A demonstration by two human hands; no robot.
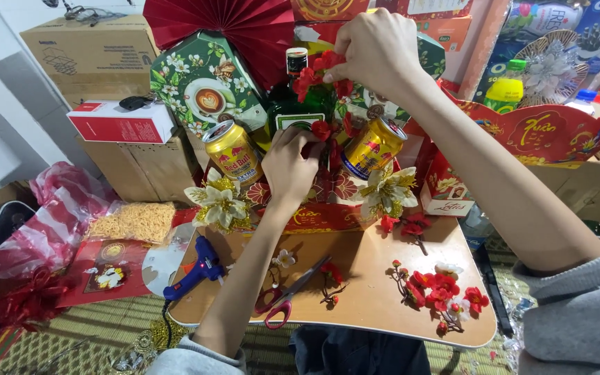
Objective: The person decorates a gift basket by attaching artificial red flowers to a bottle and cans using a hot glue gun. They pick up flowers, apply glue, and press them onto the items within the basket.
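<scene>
— Nearest the lens, what is seen?
— Grey sleeves, then a wooden tray table strewn with red-handled scissors, a blue glue gun and loose red blossoms.
— And the hands?
— A red flower sprig is pinched by the right hand before a green bottle; its lower stem is gripped by the left hand, between two gold cans.
</scene>
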